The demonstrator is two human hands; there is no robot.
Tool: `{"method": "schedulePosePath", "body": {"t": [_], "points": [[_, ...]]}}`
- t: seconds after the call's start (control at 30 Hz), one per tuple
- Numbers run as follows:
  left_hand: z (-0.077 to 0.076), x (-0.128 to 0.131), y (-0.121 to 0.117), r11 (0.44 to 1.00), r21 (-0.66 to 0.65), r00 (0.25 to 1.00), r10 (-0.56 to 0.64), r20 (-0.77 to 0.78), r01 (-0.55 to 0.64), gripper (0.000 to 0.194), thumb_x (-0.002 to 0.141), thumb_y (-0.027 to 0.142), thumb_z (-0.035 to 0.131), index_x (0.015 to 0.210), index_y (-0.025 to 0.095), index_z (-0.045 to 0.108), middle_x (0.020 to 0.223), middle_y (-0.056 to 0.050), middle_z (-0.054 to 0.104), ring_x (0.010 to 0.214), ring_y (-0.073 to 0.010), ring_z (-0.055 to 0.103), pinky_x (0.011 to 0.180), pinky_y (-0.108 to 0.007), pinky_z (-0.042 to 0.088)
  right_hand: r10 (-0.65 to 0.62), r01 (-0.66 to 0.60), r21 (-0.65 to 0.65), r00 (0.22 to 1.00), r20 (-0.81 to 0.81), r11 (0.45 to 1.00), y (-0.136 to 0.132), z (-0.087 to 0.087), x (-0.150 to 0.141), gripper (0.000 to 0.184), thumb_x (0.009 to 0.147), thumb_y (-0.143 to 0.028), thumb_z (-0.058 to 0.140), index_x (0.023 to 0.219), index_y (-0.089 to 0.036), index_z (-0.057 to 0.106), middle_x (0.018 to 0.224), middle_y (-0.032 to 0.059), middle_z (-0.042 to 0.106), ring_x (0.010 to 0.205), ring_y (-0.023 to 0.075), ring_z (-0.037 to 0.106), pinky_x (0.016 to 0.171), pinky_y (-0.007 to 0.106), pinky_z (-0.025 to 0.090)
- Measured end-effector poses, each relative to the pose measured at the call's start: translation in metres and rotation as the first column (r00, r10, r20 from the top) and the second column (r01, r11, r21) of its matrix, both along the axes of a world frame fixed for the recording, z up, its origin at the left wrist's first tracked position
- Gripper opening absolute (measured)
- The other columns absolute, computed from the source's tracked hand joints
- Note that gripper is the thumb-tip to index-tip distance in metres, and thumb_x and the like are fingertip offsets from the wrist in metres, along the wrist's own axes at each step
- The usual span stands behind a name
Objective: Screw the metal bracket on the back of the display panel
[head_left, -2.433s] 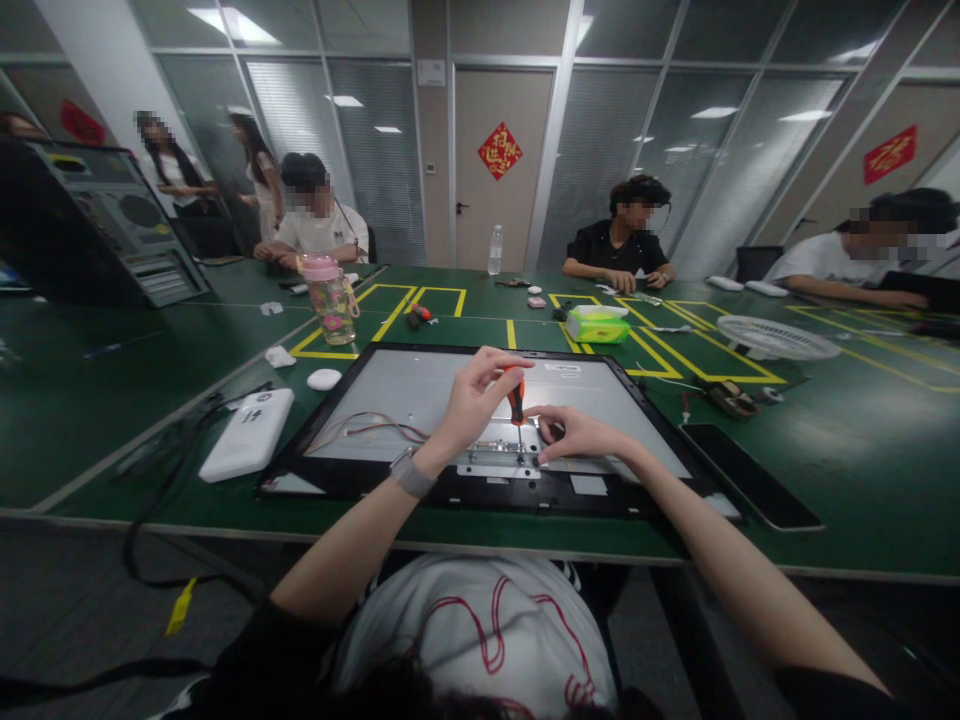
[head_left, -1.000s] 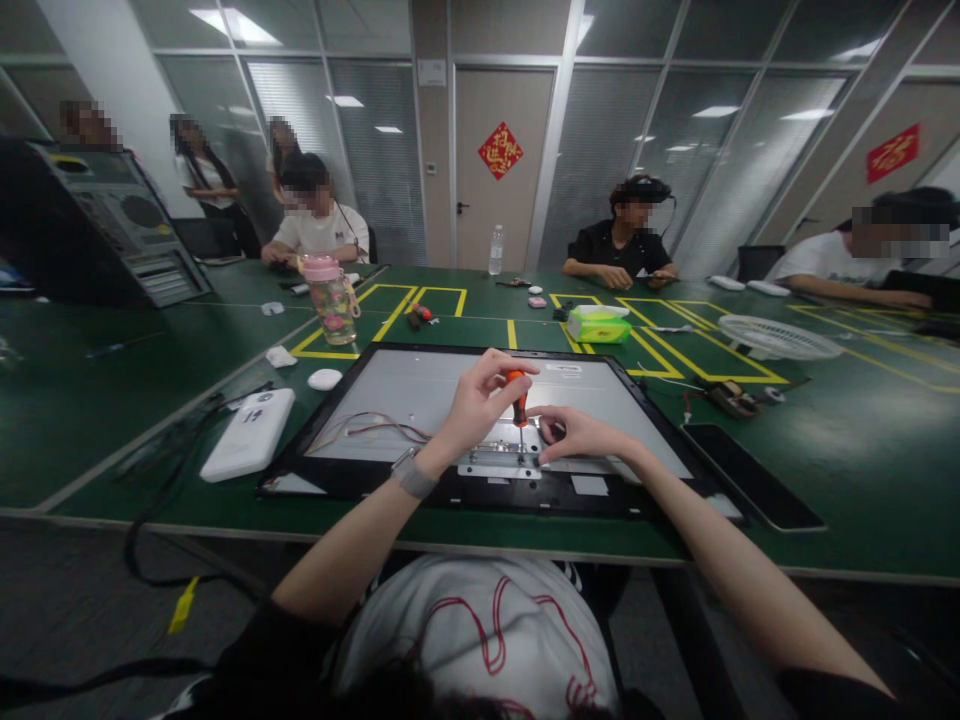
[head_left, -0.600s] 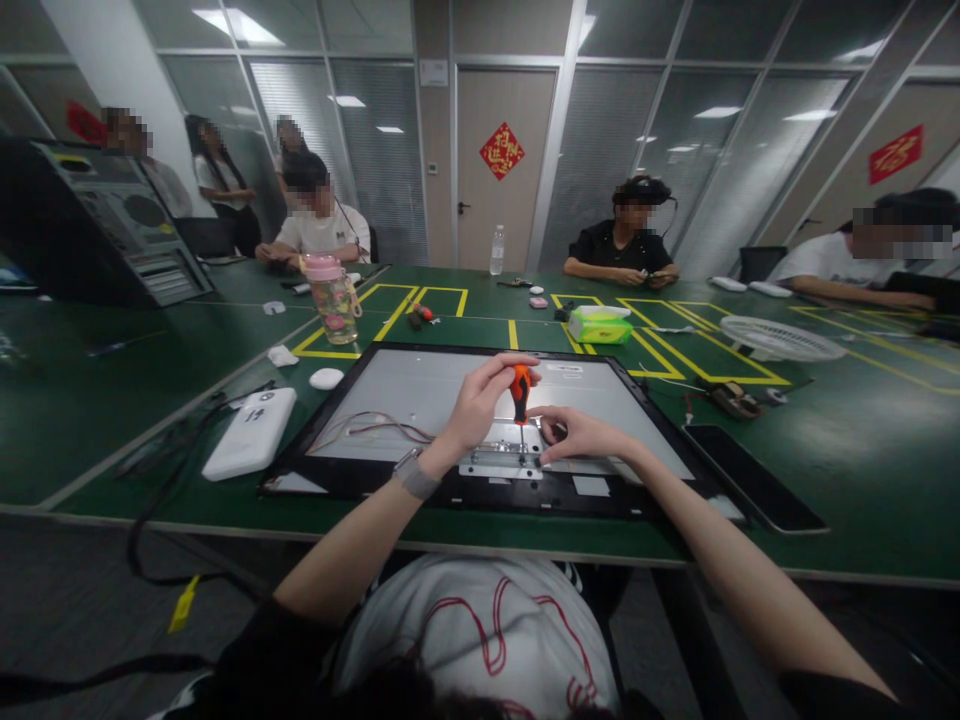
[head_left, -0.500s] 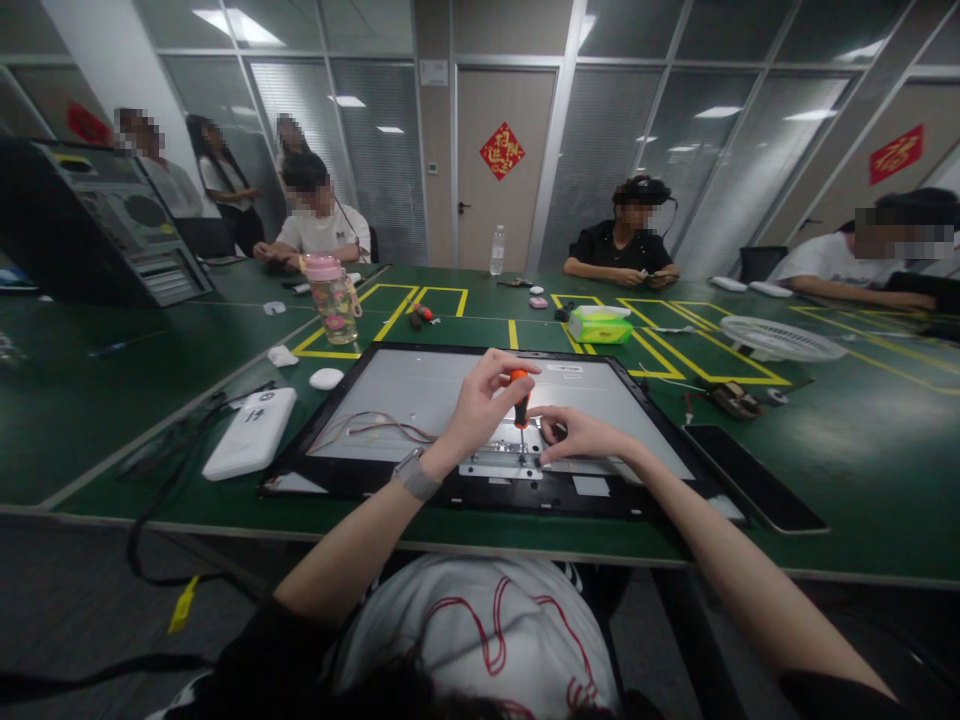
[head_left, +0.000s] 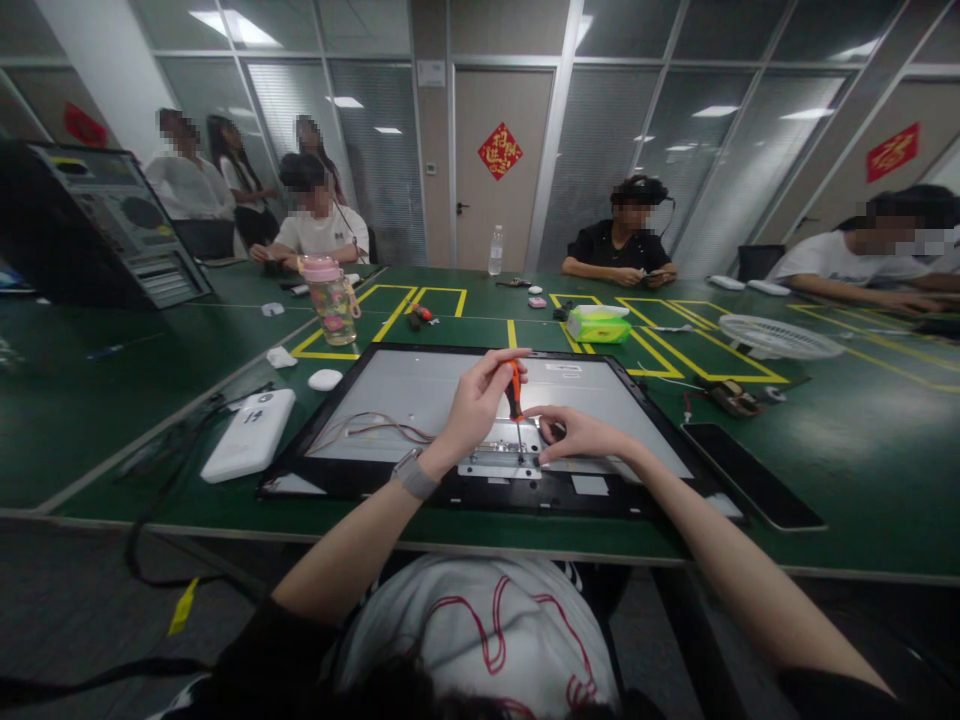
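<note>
My left hand [head_left: 477, 400], with a watch [head_left: 413, 474] on its wrist, is closed on the orange-and-black handle of a screwdriver [head_left: 514, 400]. The screwdriver stands nearly upright, slightly tilted, its tip down at a metal bracket [head_left: 487, 470]. This bracket lies on the back of a flat display panel [head_left: 405, 385] with a black frame. My right hand [head_left: 583, 434] is beside the shaft, thumb and index finger apart. Its index fingertip is by the lower end of the handle, and its thumb tip is close to the bracket. Thin wires [head_left: 382, 422] run left from the bracket.
A white power bank [head_left: 250, 435] and a white oval object [head_left: 325, 380] lie left of the panel; a black phone [head_left: 754, 475] lies right. Beyond are a pink-lidded bottle [head_left: 330, 305], a green tissue pack [head_left: 598, 324] and a white fan grille [head_left: 780, 337]. Several people are across the table.
The screwdriver handle has tilted slightly left, and my left hand has shifted and turned a little on it. My right hand has stayed nearly in place. People in the background have moved slightly.
</note>
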State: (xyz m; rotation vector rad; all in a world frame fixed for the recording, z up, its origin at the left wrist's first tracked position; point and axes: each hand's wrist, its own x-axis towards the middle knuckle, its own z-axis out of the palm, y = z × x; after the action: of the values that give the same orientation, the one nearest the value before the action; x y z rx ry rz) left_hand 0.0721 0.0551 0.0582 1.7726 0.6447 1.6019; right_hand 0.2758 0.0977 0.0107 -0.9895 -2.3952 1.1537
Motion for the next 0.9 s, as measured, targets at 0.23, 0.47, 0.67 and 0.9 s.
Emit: {"method": "schedulePosePath", "body": {"t": [0.23,0.47,0.67,0.9], "points": [[0.0003,0.0012,-0.0016,0.998,0.026,0.998,0.059,-0.006,-0.059,0.015,0.084,0.028,0.058,0.09,0.019,0.068,0.091,-0.004,0.056,0.083,-0.0126,0.057,0.073,-0.024,0.047,0.008,-0.008,0.001,1.0,-0.007,1.0,0.001,-0.0006,0.001,0.074,0.062,-0.042,0.077,0.126,-0.014,0.051,0.063,-0.0072,0.045,0.059,0.0097,0.043,0.059,0.022,0.032],[-0.0046,0.0015,0.0016,0.998,-0.056,0.997,-0.001,0.072,0.005,0.025,0.094,0.027,0.038,0.104,0.017,0.059,0.089,-0.005,0.062,0.08,-0.0128,0.061,0.077,-0.028,0.049,-0.003,0.003,-0.016,1.0,0.003,1.0,-0.0012,0.0019,-0.0004,0.075,0.062,-0.042,0.077,0.127,-0.015,0.051,0.064,-0.0069,0.045,0.06,0.0097,0.044,0.06,0.022,0.034],[-0.0027,0.0016,-0.0045,0.928,0.259,0.946,0.304,-0.115,-0.266,0.016,0.085,0.03,0.056,0.092,0.019,0.066,0.09,-0.004,0.055,0.086,-0.0137,0.054,0.079,-0.027,0.046,0.026,-0.026,0.003,1.0,-0.009,1.0,0.0003,0.0007,0.0006,0.074,0.062,-0.043,0.077,0.125,-0.015,0.051,0.062,-0.0071,0.045,0.059,0.0099,0.042,0.059,0.023,0.033],[-0.0046,-0.0066,-0.0018,0.657,0.711,0.672,0.647,-0.36,-0.251,0.034,0.09,0.024,0.043,0.121,0.012,0.052,0.105,-0.012,0.064,0.101,-0.0229,0.056,0.088,-0.039,0.042,0.022,-0.022,-0.001,0.999,-0.032,1.0,0.0032,-0.0048,0.001,0.075,0.062,-0.042,0.077,0.126,-0.013,0.051,0.061,-0.0078,0.044,0.058,0.0091,0.041,0.058,0.022,0.032]]}}
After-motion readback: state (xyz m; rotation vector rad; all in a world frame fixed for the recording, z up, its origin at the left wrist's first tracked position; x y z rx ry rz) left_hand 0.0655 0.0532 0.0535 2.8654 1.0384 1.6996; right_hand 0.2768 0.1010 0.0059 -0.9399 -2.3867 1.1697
